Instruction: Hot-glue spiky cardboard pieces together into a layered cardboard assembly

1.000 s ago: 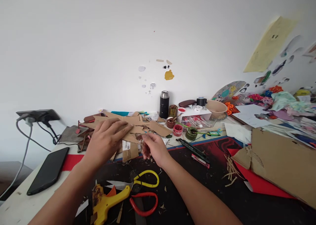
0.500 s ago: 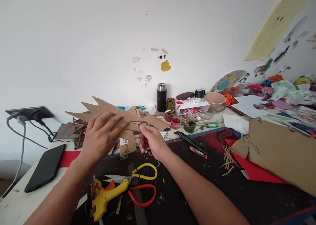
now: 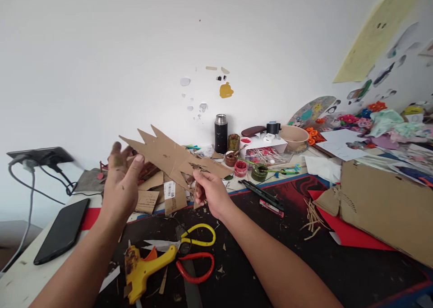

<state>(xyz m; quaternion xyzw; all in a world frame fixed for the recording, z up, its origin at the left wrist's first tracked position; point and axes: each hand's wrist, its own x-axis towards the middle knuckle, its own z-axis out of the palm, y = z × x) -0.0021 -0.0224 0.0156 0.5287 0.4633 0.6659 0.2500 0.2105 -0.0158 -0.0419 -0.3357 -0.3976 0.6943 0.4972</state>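
Between thumb and fingers, my right hand pinches a brown cardboard cutout by its lower right part. The cutout has several long pointed spikes at its upper left and is held tilted above the work surface. My left hand is open just left of the spikes, its fingers apart and dark smudges on them; whether a fingertip touches the cardboard I cannot tell. Below the hands lie scissors with one yellow and one red handle, beside a yellow glue gun.
A black phone lies at the left near a power strip. Paint jars, a black flask and a box cutter stand or lie at the back. Cardboard and red paper are at the right.
My left hand has come off the cardboard cutout and moved left and down, opening its fingers. The spikes have swung up and to the right, while my right hand keeps its grip.
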